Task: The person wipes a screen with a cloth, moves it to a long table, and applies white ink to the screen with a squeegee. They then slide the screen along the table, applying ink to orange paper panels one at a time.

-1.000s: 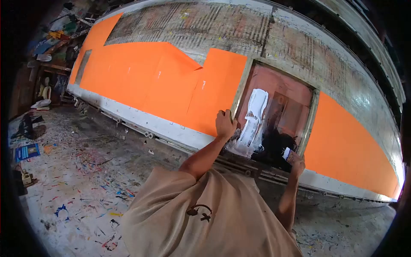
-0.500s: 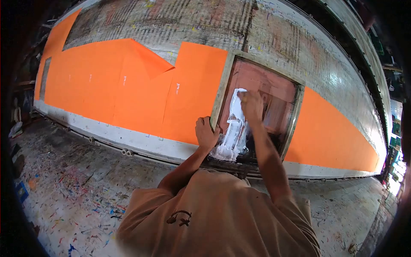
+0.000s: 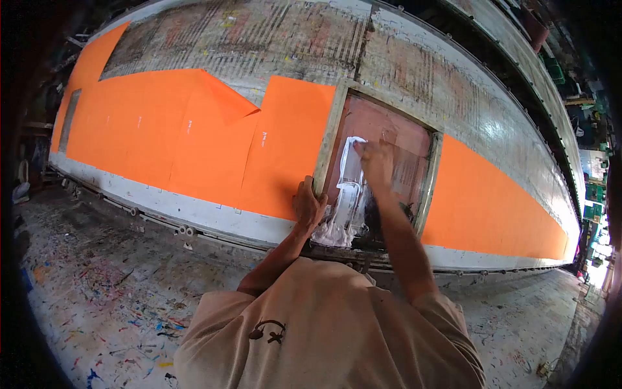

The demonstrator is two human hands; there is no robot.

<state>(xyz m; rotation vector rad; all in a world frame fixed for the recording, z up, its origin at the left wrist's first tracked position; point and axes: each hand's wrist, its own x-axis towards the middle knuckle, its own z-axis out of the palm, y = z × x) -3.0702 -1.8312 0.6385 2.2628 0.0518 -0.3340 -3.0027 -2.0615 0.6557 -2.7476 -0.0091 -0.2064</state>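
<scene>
A wooden-framed screen [image 3: 437, 175] lies on the long table over orange fabric [image 3: 220, 142]. My left hand [image 3: 309, 205] is wrapped round the frame's left edge near its lower corner. Over the mesh, my right hand [image 3: 378, 159] is closed; a small part of something shows at its fingertips, but I cannot make out what it holds. White paste [image 3: 350, 188] runs down the screen's left half, beside and below my right hand, and pools at the near end.
More orange fabric [image 3: 492, 201] lies right of the frame. At the left, a corner of the cloth [image 3: 227, 97] is folded over. A metal rail [image 3: 155, 222] runs along the table's near edge. The paint-spattered floor [image 3: 116, 298] is below.
The frame and table appear slightly further left in view. My right hand is still near the top of the white paste, and my left hand keeps its place on the frame.
</scene>
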